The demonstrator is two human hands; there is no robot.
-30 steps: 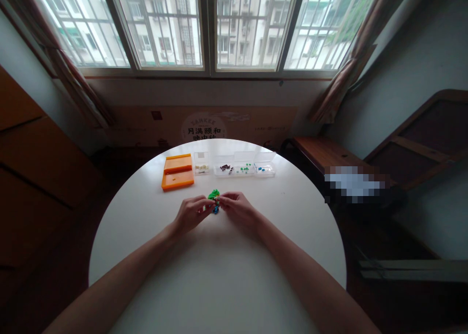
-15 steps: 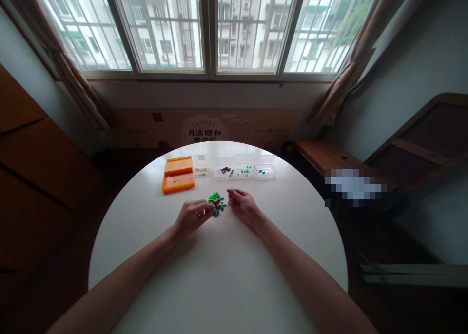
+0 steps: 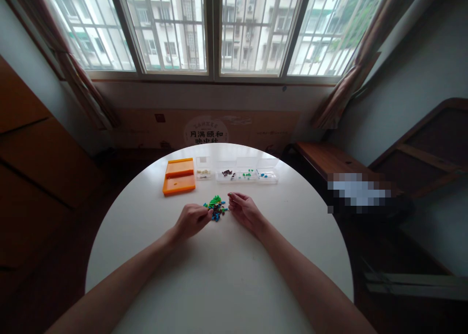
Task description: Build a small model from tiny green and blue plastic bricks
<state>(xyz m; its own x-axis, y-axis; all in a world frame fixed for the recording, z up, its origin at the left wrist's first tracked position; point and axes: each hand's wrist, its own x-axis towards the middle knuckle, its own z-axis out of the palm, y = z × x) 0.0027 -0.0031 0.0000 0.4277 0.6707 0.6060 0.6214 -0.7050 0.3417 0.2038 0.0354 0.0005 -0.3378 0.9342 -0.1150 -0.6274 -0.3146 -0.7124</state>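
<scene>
From the head camera I see my left hand [image 3: 192, 220] with its fingers curled together at the left edge of a small heap of bricks [image 3: 216, 208], touching it. The heap lies mid-table, between both hands, so each reaches it easily. My right hand [image 3: 245, 210] rests just beside it, fingertips pinched; on what, I cannot tell. The bricks look hard, glossy plastic. The round table [image 3: 219, 275] is smooth and white. Far off lie flat orange trays [image 3: 179, 176] and clear boxes [image 3: 246, 171].
</scene>
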